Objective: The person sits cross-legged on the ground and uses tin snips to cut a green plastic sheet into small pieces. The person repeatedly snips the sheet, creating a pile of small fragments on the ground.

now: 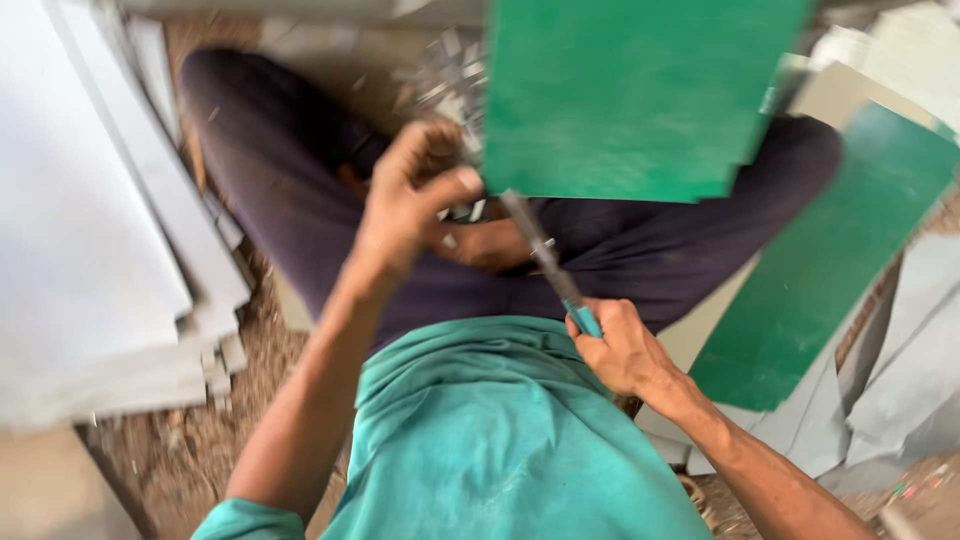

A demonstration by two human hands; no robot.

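My left hand (408, 200) grips the lower left corner of a green sheet (630, 95) held upright over my lap. In my right hand (620, 345) is a knife with a teal handle (583, 318). Its grey blade (530, 240) slants up and left, meeting the bottom edge of the green sheet near my left thumb. I sit cross-legged in dark trousers (300, 200) and a teal shirt (490, 430). The picture is blurred by motion.
A stack of grey-white sheets (90, 220) lies at my left. A second green sheet (830, 260) leans at my right over pale and grey sheets (910, 350). Small cut scraps (440, 75) litter the brown, dusty floor (180, 450).
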